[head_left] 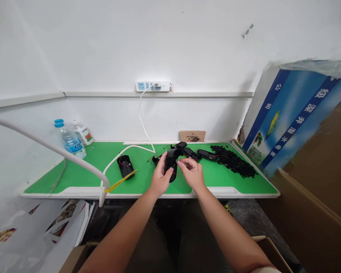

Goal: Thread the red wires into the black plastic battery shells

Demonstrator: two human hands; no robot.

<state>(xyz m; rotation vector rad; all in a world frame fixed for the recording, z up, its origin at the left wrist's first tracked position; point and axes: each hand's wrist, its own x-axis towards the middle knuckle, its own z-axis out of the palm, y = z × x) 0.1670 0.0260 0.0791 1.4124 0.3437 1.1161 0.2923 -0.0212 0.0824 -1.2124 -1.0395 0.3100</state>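
Note:
My left hand is closed around a black plastic housing with a curved upper end, held tilted just above the green table. My right hand pinches at the housing's right side, where a thin red wire runs from the fingertips and loops over the knuckles. The exact spot between those fingertips is too small to make out. Behind my hands lie several similar black housings, some with red wires. Another open housing, with a red wire inside, rests apart on the left.
Small black parts are heaped on the table's right. Dark screws or similar bits lie on a cardboard piece by the wall. Bottles stand back left. A thick white cable with a yellow tag crosses the left; a power strip is wall-mounted.

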